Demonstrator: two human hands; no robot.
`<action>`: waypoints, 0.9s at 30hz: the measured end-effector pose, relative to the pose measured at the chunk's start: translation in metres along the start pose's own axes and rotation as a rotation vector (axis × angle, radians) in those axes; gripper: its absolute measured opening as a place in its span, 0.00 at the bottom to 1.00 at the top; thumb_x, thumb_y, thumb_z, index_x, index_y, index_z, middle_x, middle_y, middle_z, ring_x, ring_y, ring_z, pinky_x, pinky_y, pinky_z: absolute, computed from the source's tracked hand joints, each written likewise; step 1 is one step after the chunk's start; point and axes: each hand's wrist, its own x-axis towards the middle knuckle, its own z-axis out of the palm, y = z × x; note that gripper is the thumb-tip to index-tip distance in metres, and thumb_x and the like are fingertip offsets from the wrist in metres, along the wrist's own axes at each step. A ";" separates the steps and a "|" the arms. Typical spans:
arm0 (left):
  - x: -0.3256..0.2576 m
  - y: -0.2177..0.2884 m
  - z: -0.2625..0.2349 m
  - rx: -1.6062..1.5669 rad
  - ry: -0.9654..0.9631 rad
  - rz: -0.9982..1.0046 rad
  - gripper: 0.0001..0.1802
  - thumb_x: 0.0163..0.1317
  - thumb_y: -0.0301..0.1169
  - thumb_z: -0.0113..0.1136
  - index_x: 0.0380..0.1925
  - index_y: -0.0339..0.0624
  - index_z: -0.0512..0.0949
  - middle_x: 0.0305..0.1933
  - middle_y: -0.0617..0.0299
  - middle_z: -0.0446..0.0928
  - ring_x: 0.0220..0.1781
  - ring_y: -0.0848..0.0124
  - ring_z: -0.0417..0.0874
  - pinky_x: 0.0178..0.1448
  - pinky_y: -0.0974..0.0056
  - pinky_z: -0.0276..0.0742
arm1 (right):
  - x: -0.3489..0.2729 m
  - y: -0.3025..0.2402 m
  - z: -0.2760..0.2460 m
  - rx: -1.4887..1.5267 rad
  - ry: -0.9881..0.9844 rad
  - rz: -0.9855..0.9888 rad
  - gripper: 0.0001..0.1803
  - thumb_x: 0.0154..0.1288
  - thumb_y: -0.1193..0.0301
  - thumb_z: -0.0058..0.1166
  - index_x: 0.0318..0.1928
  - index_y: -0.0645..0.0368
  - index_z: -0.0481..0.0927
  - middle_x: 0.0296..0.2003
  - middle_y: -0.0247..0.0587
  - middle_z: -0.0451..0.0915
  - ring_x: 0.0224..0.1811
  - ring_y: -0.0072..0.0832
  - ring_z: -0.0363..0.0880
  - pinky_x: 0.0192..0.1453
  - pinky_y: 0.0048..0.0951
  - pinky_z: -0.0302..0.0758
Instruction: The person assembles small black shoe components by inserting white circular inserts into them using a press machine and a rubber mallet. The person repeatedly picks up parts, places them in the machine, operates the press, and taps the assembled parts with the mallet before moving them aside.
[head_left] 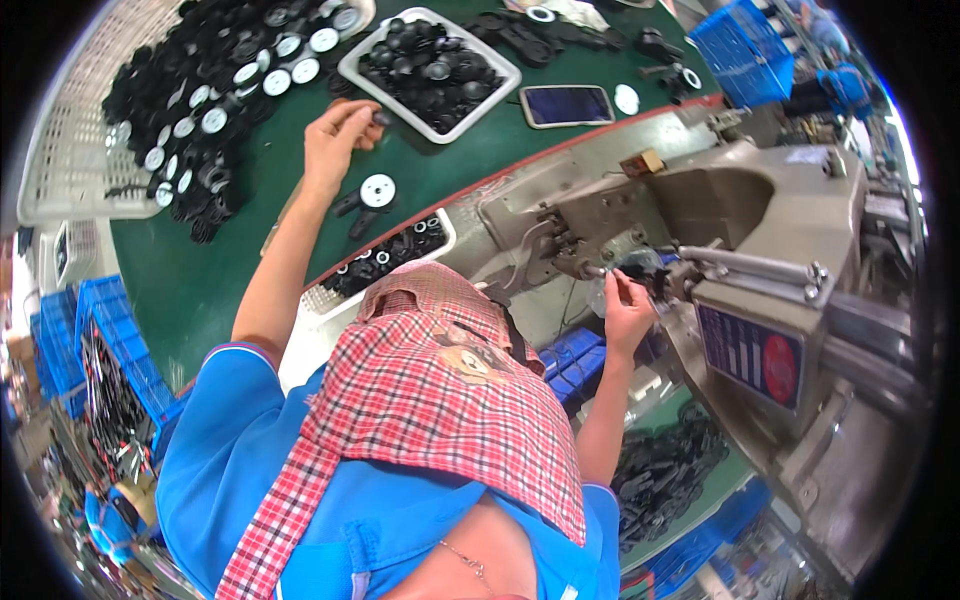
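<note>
My left hand [337, 140] is over the green table, just left of a white tray [350, 72] of glossy black domed caps [432, 70]. Its fingers are closed on a small dark piece [381, 118], perhaps one of these caps. Below it on the table lies a black part with a white disc [377, 190]. At the machine [610, 222] on the right, my right hand [628, 308] pinches its fingertips together beside a black part [645, 268] at the machine's working point. What those fingers grip is too small to tell.
A large white basket [60, 150] of black parts and white discs fills the far left. A phone [566, 106] lies right of the tray. A narrow white bin [445, 232] hangs at the table edge. Blue crates [120, 330] stand left; black parts [670, 470] lie under the machine.
</note>
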 end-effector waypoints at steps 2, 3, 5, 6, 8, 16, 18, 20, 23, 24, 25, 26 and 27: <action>-0.024 0.000 -0.013 0.145 -0.029 -0.106 0.12 0.65 0.29 0.61 0.45 0.35 0.82 0.33 0.63 0.82 0.31 0.80 0.79 0.33 0.75 0.73 | 0.005 0.022 0.006 -0.233 -0.007 -0.210 0.11 0.63 0.68 0.63 0.41 0.63 0.85 0.32 0.44 0.86 0.31 0.32 0.84 0.40 0.31 0.79; -0.038 -0.001 -0.015 0.179 -0.022 -0.167 0.12 0.64 0.29 0.62 0.46 0.35 0.81 0.34 0.63 0.82 0.31 0.80 0.78 0.33 0.74 0.73 | 0.004 0.016 0.008 -0.247 -0.010 -0.170 0.12 0.63 0.68 0.63 0.42 0.64 0.85 0.33 0.47 0.86 0.32 0.33 0.85 0.40 0.32 0.79; -0.061 -0.012 -0.022 0.203 -0.024 -0.233 0.14 0.63 0.27 0.63 0.48 0.35 0.80 0.35 0.61 0.83 0.32 0.78 0.80 0.35 0.73 0.76 | 0.000 0.002 0.005 -0.278 -0.018 -0.088 0.15 0.61 0.66 0.64 0.43 0.65 0.85 0.34 0.52 0.85 0.33 0.36 0.86 0.40 0.33 0.80; -0.071 -0.018 -0.024 0.206 -0.016 -0.241 0.14 0.63 0.27 0.63 0.48 0.34 0.80 0.35 0.61 0.83 0.33 0.78 0.81 0.36 0.72 0.77 | -0.004 -0.005 0.002 -0.400 -0.106 0.068 0.21 0.61 0.62 0.65 0.46 0.67 0.83 0.33 0.52 0.85 0.33 0.37 0.86 0.40 0.36 0.80; -0.079 -0.023 -0.023 0.280 -0.002 -0.263 0.14 0.62 0.28 0.64 0.45 0.33 0.81 0.34 0.57 0.84 0.34 0.74 0.84 0.38 0.69 0.79 | -0.011 0.007 0.008 -0.504 -0.402 0.161 0.25 0.60 0.58 0.65 0.48 0.67 0.82 0.31 0.51 0.85 0.34 0.39 0.86 0.42 0.37 0.79; -0.073 -0.008 -0.016 0.903 -0.005 -0.184 0.12 0.60 0.35 0.66 0.32 0.35 0.81 0.24 0.60 0.81 0.25 0.76 0.80 0.32 0.69 0.75 | 0.000 -0.108 0.175 -0.017 -0.705 -0.708 0.33 0.55 0.65 0.67 0.60 0.64 0.71 0.51 0.52 0.76 0.56 0.45 0.74 0.58 0.39 0.72; -0.065 -0.007 -0.018 0.725 -0.049 -0.323 0.13 0.61 0.36 0.66 0.31 0.35 0.81 0.23 0.62 0.80 0.23 0.78 0.78 0.30 0.70 0.73 | 0.007 -0.125 0.221 0.138 -0.686 -0.795 0.38 0.51 0.66 0.69 0.62 0.63 0.69 0.54 0.53 0.75 0.59 0.48 0.71 0.62 0.42 0.69; -0.062 -0.007 -0.017 0.565 -0.063 -0.396 0.14 0.63 0.37 0.66 0.32 0.34 0.80 0.21 0.64 0.77 0.21 0.80 0.75 0.26 0.71 0.71 | 0.011 -0.131 0.254 0.216 -0.740 -0.796 0.40 0.48 0.66 0.71 0.62 0.61 0.70 0.56 0.50 0.75 0.60 0.48 0.70 0.64 0.45 0.65; -0.063 -0.005 -0.019 0.647 -0.095 -0.359 0.16 0.62 0.38 0.66 0.33 0.33 0.81 0.23 0.58 0.81 0.21 0.75 0.80 0.29 0.68 0.75 | 0.014 -0.126 0.266 0.154 -0.772 -0.782 0.38 0.47 0.65 0.72 0.61 0.58 0.72 0.55 0.48 0.76 0.59 0.46 0.71 0.63 0.44 0.65; -0.064 -0.004 -0.018 0.654 -0.086 -0.370 0.15 0.62 0.37 0.66 0.33 0.33 0.81 0.23 0.58 0.82 0.21 0.75 0.80 0.28 0.69 0.75 | 0.012 -0.125 0.267 0.170 -0.731 -0.788 0.37 0.46 0.64 0.72 0.59 0.56 0.74 0.54 0.45 0.78 0.59 0.44 0.72 0.62 0.42 0.66; -0.066 -0.004 -0.017 0.597 -0.046 -0.395 0.15 0.63 0.37 0.65 0.33 0.33 0.80 0.23 0.59 0.81 0.21 0.76 0.79 0.27 0.70 0.74 | 0.011 -0.124 0.268 0.179 -0.724 -0.786 0.36 0.46 0.64 0.73 0.58 0.57 0.74 0.53 0.44 0.78 0.58 0.43 0.72 0.62 0.42 0.66; -0.068 -0.003 -0.014 0.541 -0.008 -0.418 0.15 0.63 0.37 0.65 0.32 0.33 0.80 0.23 0.60 0.80 0.21 0.77 0.78 0.26 0.71 0.72 | 0.011 -0.125 0.268 0.187 -0.714 -0.784 0.36 0.46 0.65 0.73 0.58 0.57 0.75 0.53 0.44 0.79 0.58 0.43 0.72 0.62 0.42 0.66; -0.069 -0.003 -0.013 0.485 0.029 -0.440 0.15 0.64 0.36 0.65 0.31 0.33 0.79 0.23 0.61 0.79 0.21 0.79 0.77 0.25 0.72 0.70 | 0.011 -0.125 0.268 0.196 -0.702 -0.781 0.36 0.46 0.65 0.73 0.58 0.57 0.75 0.53 0.43 0.79 0.58 0.43 0.72 0.62 0.42 0.66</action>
